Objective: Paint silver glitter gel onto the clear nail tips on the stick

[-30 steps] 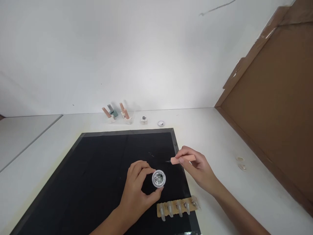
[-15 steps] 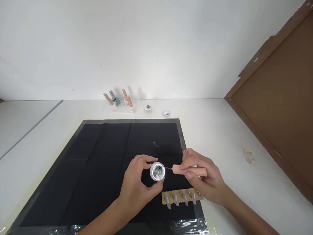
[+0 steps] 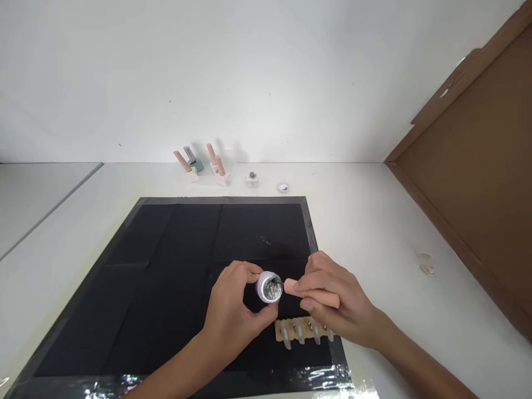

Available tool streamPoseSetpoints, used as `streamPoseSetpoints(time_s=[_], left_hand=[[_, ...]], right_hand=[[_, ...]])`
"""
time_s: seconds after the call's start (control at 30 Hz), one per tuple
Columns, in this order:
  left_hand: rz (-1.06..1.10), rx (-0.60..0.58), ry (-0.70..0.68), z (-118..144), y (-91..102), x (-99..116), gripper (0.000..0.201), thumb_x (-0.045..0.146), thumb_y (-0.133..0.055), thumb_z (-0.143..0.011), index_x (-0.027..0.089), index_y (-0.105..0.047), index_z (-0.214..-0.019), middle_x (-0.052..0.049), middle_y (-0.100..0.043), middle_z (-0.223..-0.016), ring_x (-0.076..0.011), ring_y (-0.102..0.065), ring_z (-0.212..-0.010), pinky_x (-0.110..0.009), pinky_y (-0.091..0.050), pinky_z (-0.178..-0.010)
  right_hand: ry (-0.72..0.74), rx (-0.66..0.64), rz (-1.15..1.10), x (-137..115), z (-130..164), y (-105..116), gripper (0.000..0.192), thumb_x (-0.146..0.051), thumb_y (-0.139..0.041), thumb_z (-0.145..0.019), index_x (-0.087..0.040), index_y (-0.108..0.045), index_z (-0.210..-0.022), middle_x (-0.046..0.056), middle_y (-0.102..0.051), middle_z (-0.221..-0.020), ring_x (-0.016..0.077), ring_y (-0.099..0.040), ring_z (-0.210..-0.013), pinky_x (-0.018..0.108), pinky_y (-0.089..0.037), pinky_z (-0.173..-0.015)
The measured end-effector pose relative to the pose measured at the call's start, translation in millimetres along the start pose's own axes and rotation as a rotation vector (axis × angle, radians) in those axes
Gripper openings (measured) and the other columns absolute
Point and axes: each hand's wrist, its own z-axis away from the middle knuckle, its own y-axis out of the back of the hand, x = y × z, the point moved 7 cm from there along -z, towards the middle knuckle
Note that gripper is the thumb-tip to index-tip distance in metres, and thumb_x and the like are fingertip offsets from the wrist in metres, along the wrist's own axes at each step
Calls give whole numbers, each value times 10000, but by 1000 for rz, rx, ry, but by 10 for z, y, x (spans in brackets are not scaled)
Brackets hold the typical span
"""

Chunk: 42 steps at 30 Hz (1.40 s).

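Observation:
My left hand (image 3: 236, 305) is closed around a small round jar (image 3: 261, 287), thumb and fingers on its sides. The jar's mouth tilts toward the right, and silvery, glittery stuff shows inside. Between the fingers of my right hand (image 3: 336, 302) is a nail polish brush with a peach-coloured handle (image 3: 316, 293). Its tip reaches the jar's opening; the bristles are mostly hidden there. Just below the hands lies a tan strip (image 3: 278, 331) carrying several clear nail tips (image 3: 300, 331). My right hand covers the strip's right end.
A black mat (image 3: 174, 288) with taped edges covers much of the white table. Behind it stand several polish bottles (image 3: 220, 174), an uncapped bottle (image 3: 252, 178) and a small white lid (image 3: 283, 187). Two small pale pieces (image 3: 426, 270) lie at right, near a brown panel (image 3: 474, 183).
My right hand has moved left, bringing the brush tip into the jar's mouth. The jar has tipped toward the brush. The view has shifted slightly.

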Motion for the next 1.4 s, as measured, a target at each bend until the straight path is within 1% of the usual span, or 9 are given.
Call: streamPoseSetpoints(time_s=[0.17,0.3,0.57,0.9,1.03,1.2,1.4], left_hand=[[-36,-8,-19,-5,-20,19,298,102,-671,-643,225,-447,-797,-7,-616,-802,-188,-604,-696,-350,-480,-617],[-45,-25,-38,-2,-30,39,303,113,-681,-648,230,-446,-798,-13,-628,-832,-199,-613,-730,-361,-485,-639],[-24,-27,-52,-11,-23,61,304,109,-684,-649,231,-451,-802,-20,-629,-837,-207,-615,-742,-371,-487,-647],[-59,-32,-55,-3,-17,56,297,114,-677,-653,227,-448,-805,-27,-625,-837,-208,-610,-741,-370,-486,-641],[-122,-4,-122,-5,-16,99,316,106,-670,-639,228,-433,-809,-24,-630,-815,-212,-606,-735,-371,-482,-637],[-222,28,-220,10,-16,172,285,121,-651,-646,227,-437,-802,-29,-639,-793,-220,-616,-718,-369,-478,-627],[-219,17,-215,17,-28,169,283,125,-652,-645,224,-438,-802,-29,-636,-786,-215,-611,-709,-368,-473,-627]], right_hand=[[54,-14,105,-58,-34,-8,126,-229,-467,-940,-201,-563,-1017,5,-532,-709,148,-473,-650,312,-415,-630],[57,-19,136,-67,-48,-16,124,-244,-451,-949,-201,-565,-974,4,-545,-700,147,-481,-644,304,-411,-625],[31,-53,115,-23,-33,-52,128,-260,-458,-951,-210,-555,-1017,9,-562,-730,149,-480,-652,305,-409,-634],[16,-9,70,-25,-19,-28,118,-280,-460,-952,-203,-541,-991,11,-565,-729,151,-488,-671,308,-417,-650],[15,-16,82,-9,-9,-40,133,-292,-448,-959,-203,-542,-988,16,-583,-737,154,-484,-664,314,-414,-646],[7,-29,94,14,0,-55,167,-323,-445,-959,-201,-555,-989,12,-579,-728,153,-484,-667,317,-417,-656],[-1,-40,91,25,-6,-69,173,-333,-442,-961,-202,-552,-986,17,-593,-733,155,-483,-655,312,-410,-641]])
